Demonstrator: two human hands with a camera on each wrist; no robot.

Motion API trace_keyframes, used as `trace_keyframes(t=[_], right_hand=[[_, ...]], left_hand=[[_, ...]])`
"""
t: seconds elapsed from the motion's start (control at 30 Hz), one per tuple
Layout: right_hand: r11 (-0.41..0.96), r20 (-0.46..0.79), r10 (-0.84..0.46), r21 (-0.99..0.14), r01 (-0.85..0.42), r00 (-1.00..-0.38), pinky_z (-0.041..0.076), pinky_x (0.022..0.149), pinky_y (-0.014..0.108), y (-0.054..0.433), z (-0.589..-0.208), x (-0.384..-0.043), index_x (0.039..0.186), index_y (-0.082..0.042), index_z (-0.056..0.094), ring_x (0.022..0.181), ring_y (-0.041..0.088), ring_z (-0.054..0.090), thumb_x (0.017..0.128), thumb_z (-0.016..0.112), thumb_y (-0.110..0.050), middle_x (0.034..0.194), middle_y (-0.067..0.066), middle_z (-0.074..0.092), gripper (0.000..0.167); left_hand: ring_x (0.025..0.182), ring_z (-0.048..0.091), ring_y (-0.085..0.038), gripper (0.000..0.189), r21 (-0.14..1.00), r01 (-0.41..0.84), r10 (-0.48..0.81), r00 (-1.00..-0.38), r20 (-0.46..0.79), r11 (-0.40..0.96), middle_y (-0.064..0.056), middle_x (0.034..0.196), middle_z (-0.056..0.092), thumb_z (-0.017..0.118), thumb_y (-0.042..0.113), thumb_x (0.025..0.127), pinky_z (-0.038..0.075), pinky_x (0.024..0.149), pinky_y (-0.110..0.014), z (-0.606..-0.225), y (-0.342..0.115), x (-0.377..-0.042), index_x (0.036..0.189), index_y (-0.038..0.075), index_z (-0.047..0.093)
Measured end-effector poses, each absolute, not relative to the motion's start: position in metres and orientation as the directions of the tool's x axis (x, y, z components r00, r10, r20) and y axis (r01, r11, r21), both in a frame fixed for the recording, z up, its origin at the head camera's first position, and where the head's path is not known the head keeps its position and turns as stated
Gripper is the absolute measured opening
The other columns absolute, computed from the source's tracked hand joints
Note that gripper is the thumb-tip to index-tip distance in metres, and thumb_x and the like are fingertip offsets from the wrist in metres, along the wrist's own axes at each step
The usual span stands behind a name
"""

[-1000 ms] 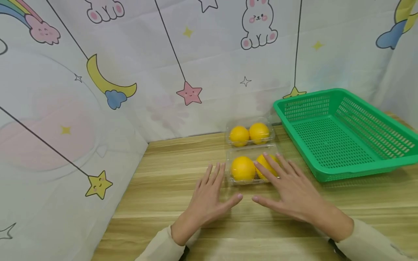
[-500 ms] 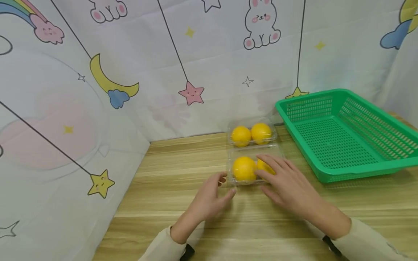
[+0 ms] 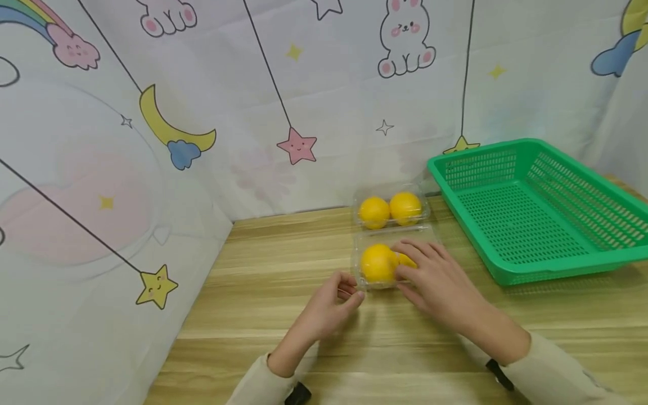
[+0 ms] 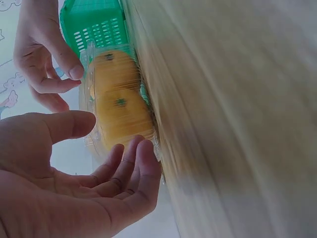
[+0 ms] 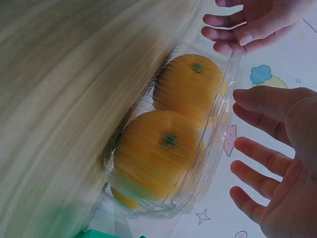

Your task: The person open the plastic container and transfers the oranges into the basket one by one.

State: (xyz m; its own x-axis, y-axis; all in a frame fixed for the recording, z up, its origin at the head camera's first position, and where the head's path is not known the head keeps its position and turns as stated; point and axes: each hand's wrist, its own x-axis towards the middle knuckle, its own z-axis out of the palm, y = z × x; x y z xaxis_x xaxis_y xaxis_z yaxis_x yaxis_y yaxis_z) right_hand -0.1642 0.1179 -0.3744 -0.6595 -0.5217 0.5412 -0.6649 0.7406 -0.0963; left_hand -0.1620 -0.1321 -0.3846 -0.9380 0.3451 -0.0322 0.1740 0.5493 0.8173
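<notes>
Two oranges, a left one (image 3: 378, 263) and a right one (image 3: 406, 260), sit in the front part of a clear plastic container (image 3: 367, 236) on the table. My left hand (image 3: 329, 308) is at the container's front left corner, its fingers loosely bent and the thumb apart from them, as the left wrist view shows. Over the front right orange hovers my right hand (image 3: 448, 289), covering part of it. In the right wrist view its fingers (image 5: 262, 153) are spread beside the container's upper rim, with nothing between them.
Behind, two more oranges (image 3: 390, 211) lie in clear plastic against the printed curtain (image 3: 324, 101). A green plastic basket (image 3: 536, 230) stands to the right on the wooden table (image 3: 283, 253).
Both hands have gone from flat, spread fingers to bent ones. The left hand's fingers have curled in beside the container corner, and the right hand has shifted slightly left.
</notes>
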Motion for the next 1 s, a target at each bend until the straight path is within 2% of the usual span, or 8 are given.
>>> trace_keyframes(t=[0.13, 0.27, 0.43, 0.67, 1.0], right_hand=[[0.739, 0.533, -0.527, -0.097, -0.667, -0.661, 0.045, 0.108, 0.060, 0.114, -0.374, -0.165, 0.085, -0.018, 0.073, 0.133, 0.036, 0.059, 0.084, 0.090, -0.013, 0.133, 0.011, 0.070, 0.018], [0.737, 0.532, -0.534, -0.086, -0.670, -0.657, 0.046, 0.108, 0.059, 0.111, -0.374, -0.166, 0.083, -0.017, 0.073, 0.131, 0.037, 0.060, 0.084, 0.090, -0.012, 0.131, 0.011, 0.071, 0.018], [0.743, 0.521, -0.542, -0.071, -0.666, -0.660, 0.046, 0.108, 0.058, 0.110, -0.374, -0.168, 0.081, -0.017, 0.074, 0.130, 0.036, 0.061, 0.085, 0.089, -0.012, 0.127, 0.010, 0.072, 0.016], [0.742, 0.536, -0.537, -0.068, -0.667, -0.652, 0.046, 0.108, 0.057, 0.109, -0.375, -0.169, 0.079, -0.016, 0.073, 0.128, 0.036, 0.061, 0.085, 0.087, -0.009, 0.122, 0.009, 0.073, 0.017], [0.751, 0.536, -0.537, -0.046, -0.658, -0.651, 0.046, 0.109, 0.056, 0.105, -0.375, -0.171, 0.076, -0.012, 0.072, 0.132, 0.036, 0.060, 0.087, 0.085, -0.007, 0.117, 0.009, 0.073, 0.018]], left_hand=[[0.105, 0.067, -0.024, 0.032, 0.853, 0.127, 0.351, -0.934, -0.069, 0.506, -0.011, 0.116, 0.067, 0.065, 0.024, 0.106, 0.057, 0.090, -0.040, -0.387, -0.133, -0.163, 0.127, -0.001, 0.061], [0.101, 0.065, -0.020, 0.032, 0.923, -0.015, 0.397, -0.900, -0.181, 0.385, -0.014, 0.118, 0.066, 0.060, 0.023, 0.109, 0.059, 0.082, -0.034, -0.388, -0.133, -0.165, 0.129, -0.003, 0.060], [0.104, 0.064, -0.018, 0.035, 0.950, -0.168, 0.433, -0.860, -0.271, 0.261, -0.016, 0.125, 0.066, 0.053, 0.024, 0.113, 0.060, 0.085, -0.032, -0.389, -0.132, -0.168, 0.133, -0.004, 0.055], [0.105, 0.065, -0.018, 0.035, 0.956, -0.178, 0.401, -0.878, -0.261, 0.233, -0.018, 0.126, 0.066, 0.052, 0.025, 0.113, 0.059, 0.083, -0.029, -0.390, -0.129, -0.169, 0.135, -0.002, 0.053], [0.098, 0.065, -0.014, 0.032, 0.959, -0.206, 0.377, -0.887, -0.267, 0.195, -0.018, 0.128, 0.067, 0.051, 0.025, 0.114, 0.057, 0.076, -0.023, -0.393, -0.124, -0.170, 0.131, -0.001, 0.054]])
